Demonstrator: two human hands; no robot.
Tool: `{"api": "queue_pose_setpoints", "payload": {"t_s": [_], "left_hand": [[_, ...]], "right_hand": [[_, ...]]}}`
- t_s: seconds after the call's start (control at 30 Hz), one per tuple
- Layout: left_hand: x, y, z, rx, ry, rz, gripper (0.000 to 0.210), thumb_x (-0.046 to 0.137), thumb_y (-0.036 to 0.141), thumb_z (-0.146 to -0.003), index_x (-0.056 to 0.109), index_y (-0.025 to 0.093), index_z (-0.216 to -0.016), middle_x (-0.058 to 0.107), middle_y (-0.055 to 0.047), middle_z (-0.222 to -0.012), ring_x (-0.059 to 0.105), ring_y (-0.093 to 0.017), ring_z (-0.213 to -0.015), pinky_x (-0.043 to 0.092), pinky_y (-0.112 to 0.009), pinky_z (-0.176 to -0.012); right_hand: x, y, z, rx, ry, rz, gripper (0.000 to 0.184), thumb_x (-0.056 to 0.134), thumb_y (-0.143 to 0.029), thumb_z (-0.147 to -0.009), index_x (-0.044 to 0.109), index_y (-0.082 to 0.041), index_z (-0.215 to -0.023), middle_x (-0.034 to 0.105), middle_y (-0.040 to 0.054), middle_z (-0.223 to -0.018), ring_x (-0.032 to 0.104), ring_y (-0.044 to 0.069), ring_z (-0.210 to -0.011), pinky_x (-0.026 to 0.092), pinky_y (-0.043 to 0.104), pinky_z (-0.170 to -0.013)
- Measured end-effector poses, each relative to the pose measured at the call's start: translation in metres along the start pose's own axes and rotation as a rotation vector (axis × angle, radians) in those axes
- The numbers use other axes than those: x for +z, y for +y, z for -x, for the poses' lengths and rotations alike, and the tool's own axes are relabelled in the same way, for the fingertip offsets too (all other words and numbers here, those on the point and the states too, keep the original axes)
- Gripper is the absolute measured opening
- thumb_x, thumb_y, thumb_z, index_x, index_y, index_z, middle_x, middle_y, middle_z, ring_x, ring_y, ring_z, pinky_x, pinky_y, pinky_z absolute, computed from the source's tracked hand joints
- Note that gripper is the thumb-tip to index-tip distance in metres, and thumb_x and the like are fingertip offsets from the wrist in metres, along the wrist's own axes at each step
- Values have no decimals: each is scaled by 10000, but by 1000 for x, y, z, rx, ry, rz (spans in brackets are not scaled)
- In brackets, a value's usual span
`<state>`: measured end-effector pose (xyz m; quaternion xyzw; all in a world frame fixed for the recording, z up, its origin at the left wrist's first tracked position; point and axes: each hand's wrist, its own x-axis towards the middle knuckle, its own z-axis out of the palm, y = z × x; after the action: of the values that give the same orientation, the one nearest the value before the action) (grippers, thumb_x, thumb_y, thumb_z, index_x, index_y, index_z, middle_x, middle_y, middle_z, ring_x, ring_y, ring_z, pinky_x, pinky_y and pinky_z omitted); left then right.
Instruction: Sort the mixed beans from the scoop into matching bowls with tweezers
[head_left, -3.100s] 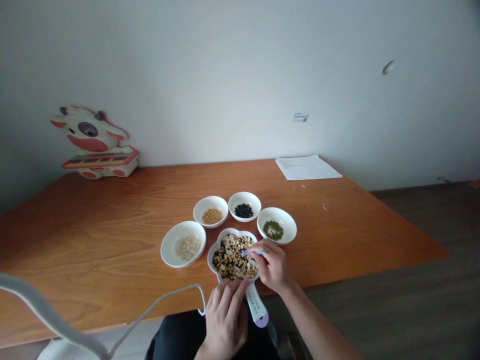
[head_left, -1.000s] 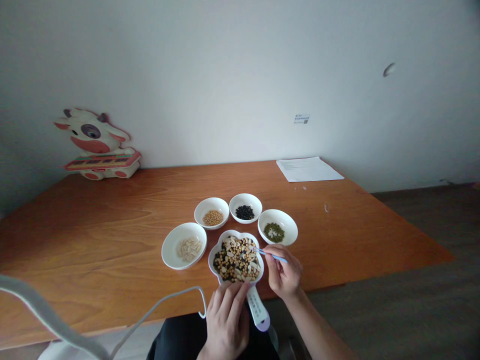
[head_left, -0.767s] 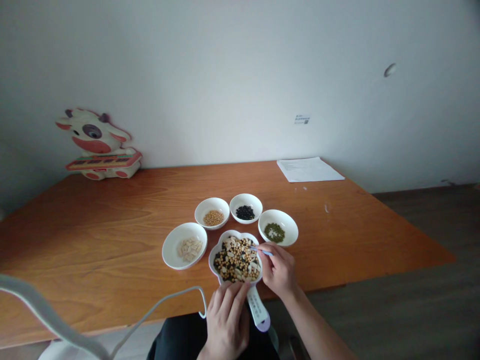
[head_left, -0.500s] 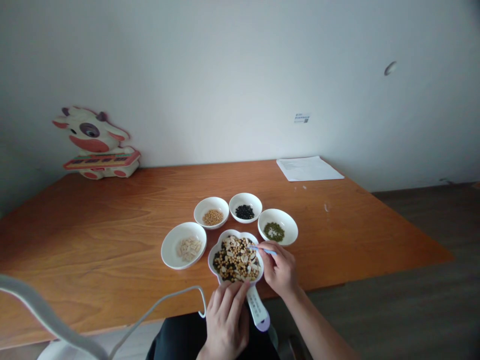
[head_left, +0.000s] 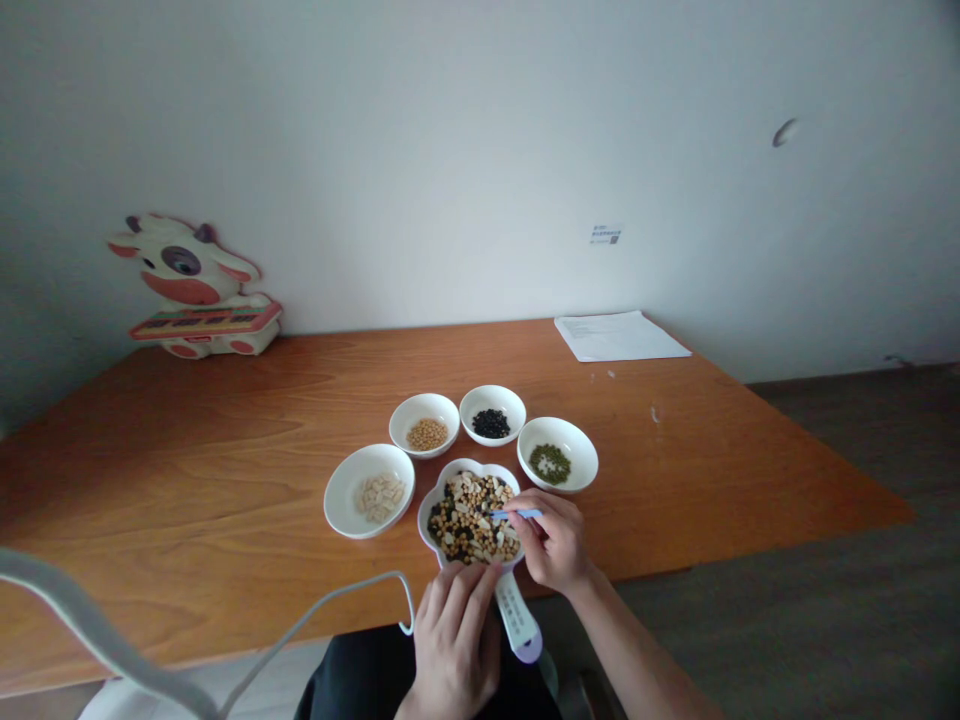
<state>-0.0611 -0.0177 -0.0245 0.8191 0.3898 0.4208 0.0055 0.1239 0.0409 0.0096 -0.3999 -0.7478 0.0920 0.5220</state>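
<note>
A flower-shaped white dish (head_left: 422, 510) with a lilac rim and a handle (head_left: 517, 618) holds a mix of yellow beans, dark beans and pale flat seeds or nut pieces. My left hand (head_left: 456, 630) grips its near rim, thumb partly hidden. In my right hand (head_left: 555, 540), thumb and fingers pinch slim blue tweezers (head_left: 523, 513), tips down at the mix. Around the dish's far side stand white bowls: one with pale flat pieces (head_left: 379, 497), one with yellow beans (head_left: 427, 434), one with black beans (head_left: 491, 424) and one with green beans (head_left: 550, 464).
The bowls stand on a brown wooden table (head_left: 225, 480). A cow-shaped toy keyboard (head_left: 202, 290) is at the back left, and papers (head_left: 621, 337) lie at the back right. A white curved arm or cable (head_left: 322, 600) reaches across the front left edge.
My right hand has shifted slightly left and down, carrying the tweezer tips farther into the mix. My left hand stays at the dish's near rim.
</note>
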Motion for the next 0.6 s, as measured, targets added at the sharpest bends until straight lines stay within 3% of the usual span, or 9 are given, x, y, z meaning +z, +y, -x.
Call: {"api": "queue_pose_setpoints", "payload": {"t_s": [0.2, 0.4, 0.6], "left_hand": [[0, -1, 2, -3, 1, -4, 464, 460, 44, -856, 569, 165, -1290, 660, -86, -1095, 591, -221, -1023, 483, -351, -881], [-1, -1, 1, -3, -7, 3, 468, 462, 46, -851, 566, 159, -1293, 659, -88, -1105, 592, -216, -1018, 487, -344, -876], [0, 0, 0, -8, 5, -4, 467, 461, 47, -850, 568, 170, -1288, 667, -89, -1093, 607, -216, -1003, 497, -348, -865]], "right_hand": [[3, 4, -2, 90, 69, 86, 183, 502, -91, -911, 641, -183, -990, 706, 69, -880, 683, 177, -812, 557, 299, -733], [1, 0, 0, 8, 40, 24, 149, 525, -114, -877, 641, -182, -941, 696, 52, -784, 675, 178, -706, 551, 290, -640], [1, 1, -2, 88, 90, 105, 186, 505, -119, -901, 658, -190, -978, 724, 74, -867, 701, 189, -791, 575, 305, -722]]}}
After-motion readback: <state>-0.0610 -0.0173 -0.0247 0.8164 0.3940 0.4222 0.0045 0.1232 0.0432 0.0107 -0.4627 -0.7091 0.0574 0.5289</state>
